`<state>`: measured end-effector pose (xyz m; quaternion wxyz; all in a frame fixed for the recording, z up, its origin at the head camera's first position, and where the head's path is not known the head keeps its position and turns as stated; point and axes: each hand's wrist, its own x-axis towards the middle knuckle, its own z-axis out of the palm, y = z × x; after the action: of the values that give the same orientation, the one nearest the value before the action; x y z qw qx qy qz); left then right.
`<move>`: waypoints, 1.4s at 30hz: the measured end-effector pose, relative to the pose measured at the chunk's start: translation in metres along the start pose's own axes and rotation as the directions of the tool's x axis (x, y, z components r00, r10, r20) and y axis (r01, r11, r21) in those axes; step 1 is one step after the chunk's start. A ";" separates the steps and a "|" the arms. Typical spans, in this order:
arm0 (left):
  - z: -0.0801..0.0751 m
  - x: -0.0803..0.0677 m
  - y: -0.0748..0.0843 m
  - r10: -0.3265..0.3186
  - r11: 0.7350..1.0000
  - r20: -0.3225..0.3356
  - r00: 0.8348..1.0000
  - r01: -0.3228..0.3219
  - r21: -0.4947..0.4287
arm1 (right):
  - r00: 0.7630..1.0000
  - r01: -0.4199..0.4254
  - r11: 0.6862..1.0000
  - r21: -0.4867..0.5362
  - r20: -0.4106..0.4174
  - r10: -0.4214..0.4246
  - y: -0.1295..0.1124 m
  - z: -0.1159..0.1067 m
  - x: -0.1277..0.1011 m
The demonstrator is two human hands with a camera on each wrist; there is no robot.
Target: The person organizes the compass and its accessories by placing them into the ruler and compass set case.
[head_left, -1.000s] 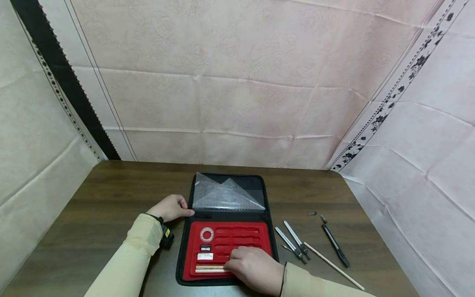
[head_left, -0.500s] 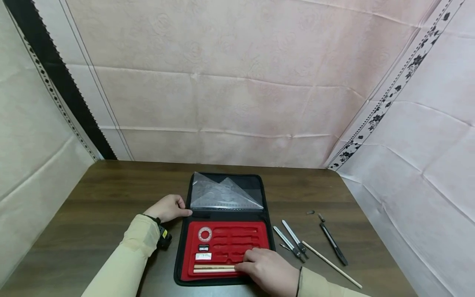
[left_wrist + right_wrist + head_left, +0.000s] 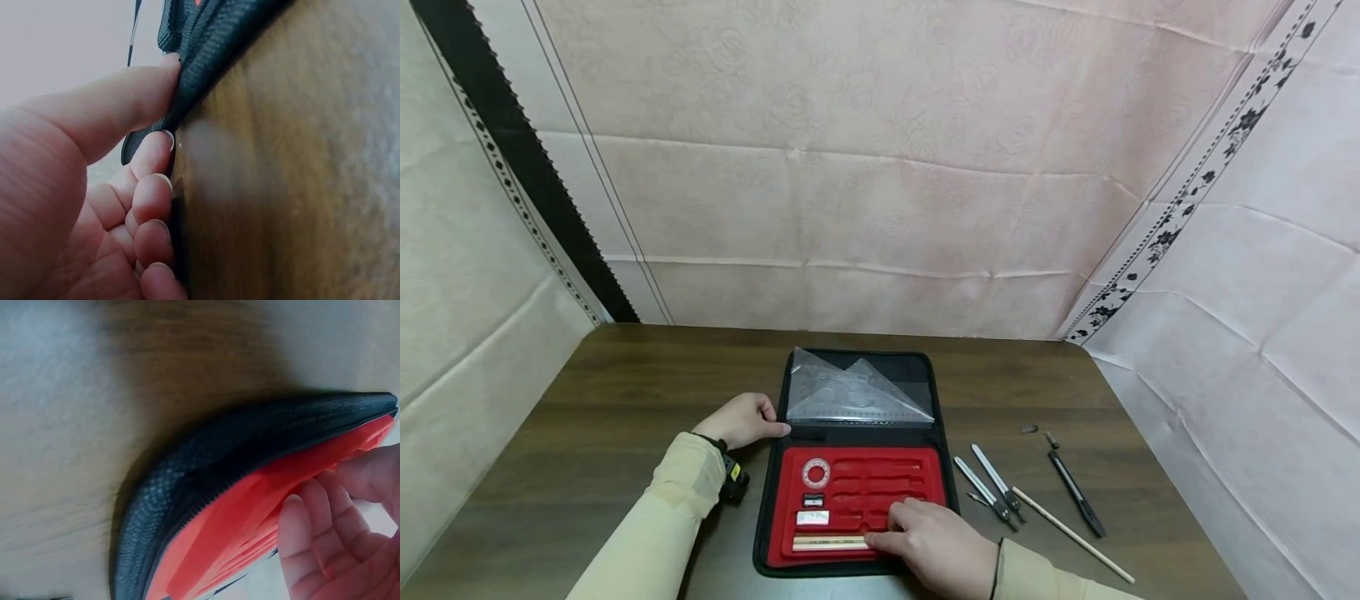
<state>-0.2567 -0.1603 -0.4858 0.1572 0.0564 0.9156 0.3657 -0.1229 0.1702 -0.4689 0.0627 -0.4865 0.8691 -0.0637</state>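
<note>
A black zip case [image 3: 763, 533] lies open on the brown table, with clear set squares [image 3: 850, 396] in its far half. The near half holds a red tray [image 3: 880, 467] with two wooden pencils [image 3: 827, 543] in its front slot. My right hand [image 3: 925, 546] rests on the tray's front right, its thumb and fingertips touching the pencils' right end. In the right wrist view its fingers [image 3: 319, 544] lie loosely over the red tray [image 3: 250, 512]. My left hand [image 3: 741, 421] pinches the case's left edge at the fold. The left wrist view shows its thumb [image 3: 125, 100] on the black edge [image 3: 212, 56].
In the tray sit a round ring [image 3: 816, 472], a small black block [image 3: 813, 500] and a white eraser [image 3: 812, 517]. Right of the case lie two metal compasses [image 3: 992, 483], a loose wooden pencil [image 3: 1071, 533], a black pen [image 3: 1077, 494] and small bits [image 3: 1037, 432]. Cloth walls close in the table.
My right hand slid a little to the right along the pencils, then came back slightly left over their end. The left hand has kept its hold.
</note>
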 end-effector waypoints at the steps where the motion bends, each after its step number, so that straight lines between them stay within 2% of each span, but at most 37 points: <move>1: 0.000 0.000 0.001 0.000 1.000 0.000 1.000 0.000 -0.001 | 1.000 0.001 1.000 0.000 0.003 -0.001 0.000 0.000 0.000; 15: 0.001 0.000 0.000 -0.003 1.000 0.006 1.000 0.003 0.014 | 0.999 0.002 1.000 0.029 -0.035 -0.001 0.003 0.002 -0.001; 21: 0.001 0.000 0.001 -0.012 1.000 0.008 1.000 0.012 0.016 | 0.998 -0.001 0.998 0.062 -0.055 0.004 0.007 -0.001 -0.008; 27: 0.000 -0.002 0.002 -0.010 1.000 0.009 1.000 0.010 0.017 | 0.991 -0.021 0.999 0.047 -0.132 0.027 0.018 -0.008 -0.021; 31: -0.001 -0.003 0.003 -0.017 1.000 0.009 1.000 0.017 0.015 | 0.980 -0.091 0.996 0.026 -0.176 0.094 0.031 -0.014 -0.032; 36: -0.001 -0.002 0.002 -0.014 1.000 0.008 1.000 0.014 0.018 | 0.963 -0.211 0.977 0.012 -0.166 0.211 0.047 -0.022 -0.053; 42: -0.001 -0.001 0.002 -0.013 1.000 0.010 1.000 0.013 0.017 | 0.921 -0.348 0.935 -0.063 -0.208 0.329 0.065 -0.031 -0.084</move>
<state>-0.2561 -0.1596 -0.4836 0.1640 0.0535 0.9182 0.3567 -0.1393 0.2769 -0.4456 -0.0366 -0.3229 0.9441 -0.0561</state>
